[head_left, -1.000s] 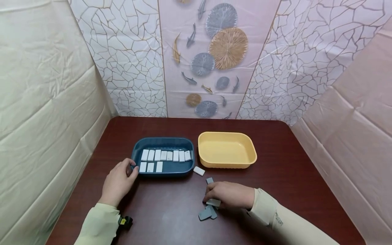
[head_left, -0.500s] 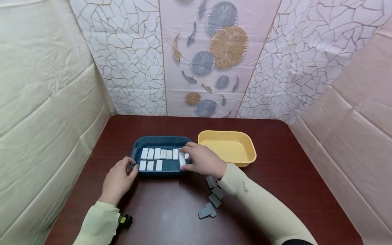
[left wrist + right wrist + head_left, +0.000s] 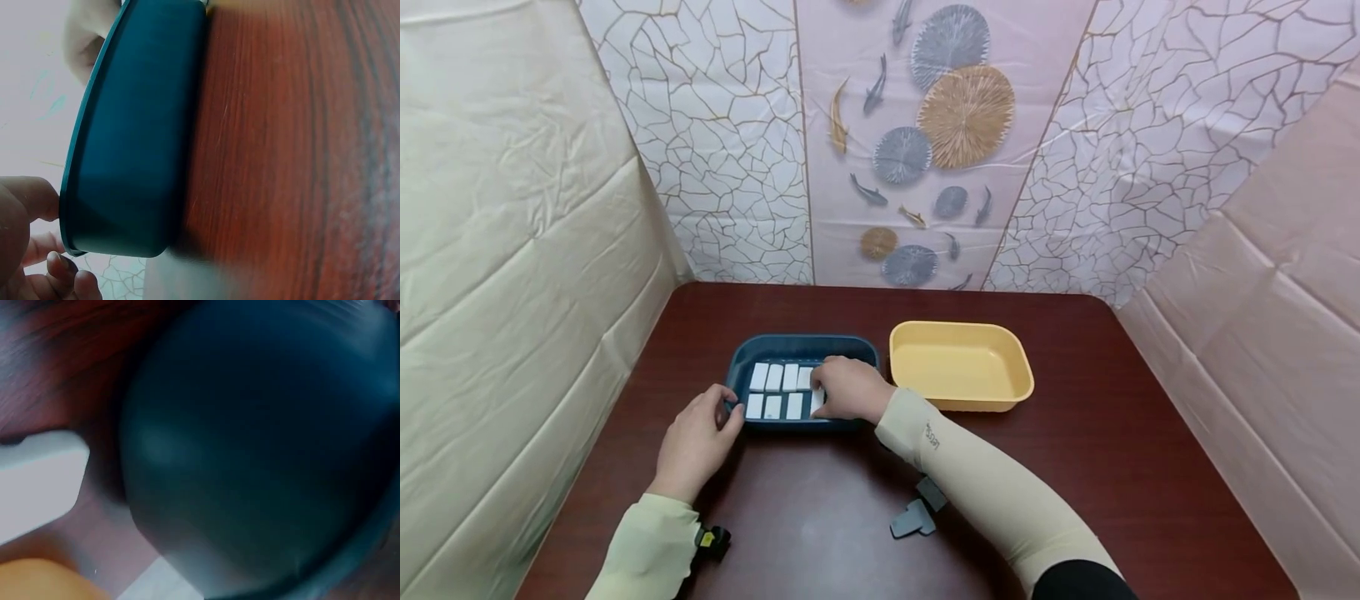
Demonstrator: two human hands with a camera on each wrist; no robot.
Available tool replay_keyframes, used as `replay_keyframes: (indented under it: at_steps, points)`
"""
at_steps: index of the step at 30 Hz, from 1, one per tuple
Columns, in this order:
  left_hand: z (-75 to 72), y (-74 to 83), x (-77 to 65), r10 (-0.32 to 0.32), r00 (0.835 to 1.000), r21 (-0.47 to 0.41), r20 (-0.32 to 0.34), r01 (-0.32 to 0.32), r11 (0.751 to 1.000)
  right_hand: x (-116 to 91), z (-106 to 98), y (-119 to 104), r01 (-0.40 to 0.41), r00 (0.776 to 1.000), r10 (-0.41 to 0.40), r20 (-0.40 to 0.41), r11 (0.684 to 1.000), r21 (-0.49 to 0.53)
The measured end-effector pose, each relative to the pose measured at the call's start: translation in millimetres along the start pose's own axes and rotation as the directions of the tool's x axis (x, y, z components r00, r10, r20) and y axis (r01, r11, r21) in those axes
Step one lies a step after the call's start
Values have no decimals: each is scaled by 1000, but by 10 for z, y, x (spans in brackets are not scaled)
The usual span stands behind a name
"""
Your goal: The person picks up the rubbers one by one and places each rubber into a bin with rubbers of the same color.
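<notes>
White rectangular tiles (image 3: 775,377) lie in two rows in the dark blue tray (image 3: 782,341). My right hand (image 3: 852,390) reaches over the tray and pinches another white tile (image 3: 817,402) at the right end of the front row. That hand covers the right part of the tray. At the tray's left front corner my left hand (image 3: 696,443) grips the rim, thumb in front. The left wrist view shows the fingers (image 3: 40,199) around the tray rim (image 3: 74,156).
Right of the blue tray stands a yellow tray (image 3: 962,397). Several dark grey tiles (image 3: 910,521) lie on the table (image 3: 812,517), partly behind my right forearm. The right wrist view shows a white tile (image 3: 40,484) beside the blue tray.
My right hand has gone from the loose grey tiles on the table to the blue tray with a white tile, then slid left to the front row. My left hand stays at the rim.
</notes>
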State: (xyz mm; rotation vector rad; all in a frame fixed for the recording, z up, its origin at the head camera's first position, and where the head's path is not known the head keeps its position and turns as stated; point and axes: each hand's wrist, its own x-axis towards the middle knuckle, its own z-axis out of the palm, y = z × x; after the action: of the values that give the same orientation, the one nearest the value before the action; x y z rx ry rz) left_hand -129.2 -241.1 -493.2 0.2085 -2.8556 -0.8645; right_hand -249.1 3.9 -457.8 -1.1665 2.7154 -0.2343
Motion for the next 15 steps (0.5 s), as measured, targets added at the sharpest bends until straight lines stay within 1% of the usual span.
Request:
replay_keyframes:
  at_steps: [8,15]
  points:
    - [3,-11,2,-1,1000,-3,3,1,1000,134,100,-24,-8,1000,6,17,996,90]
    - [2,-22,15,9,1000,-11,-4,-9,1000,179,174,-28,-38,999,35,29,993,110]
